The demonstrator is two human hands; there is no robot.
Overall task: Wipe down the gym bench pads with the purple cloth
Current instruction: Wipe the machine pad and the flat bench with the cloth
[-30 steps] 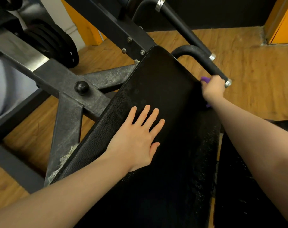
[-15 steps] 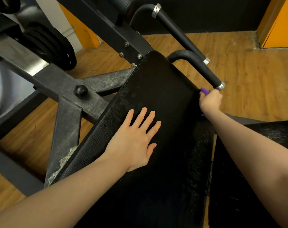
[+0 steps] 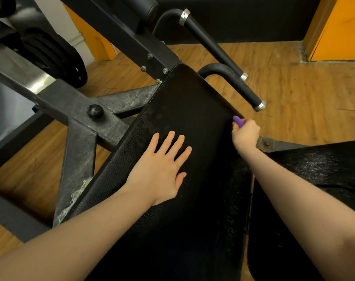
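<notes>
- Since a second ago the right hand (image 3: 246, 133) has slid down the right edge of the long pad (image 3: 193, 110), away from the silver-capped end of the lower handle bar (image 3: 236, 84) and nearer the person; the left hand has kept its place.
- Left hand (image 3: 162, 169) lies flat on the middle of the long pad, fingers straight and spread, holding nothing.
- Right hand is curled round the purple cloth (image 3: 238, 121), pressed against the pad's right edge (only a small purple tip shows above the knuckles, with a sliver below the wrist).
- Just beyond the right hand stands the lower handle bar; a second, upper handle bar (image 3: 209, 40) runs farther off.
- Under the right forearm lies a second pad (image 3: 322, 165), its surface speckled.
- Left of the left hand is the worn steel frame (image 3: 79, 138) with a round black knob (image 3: 94, 111); farther off on that side sit the weight plates (image 3: 57, 57).
- Wooden floor (image 3: 304, 98) lies beyond and to the right of the right hand.
</notes>
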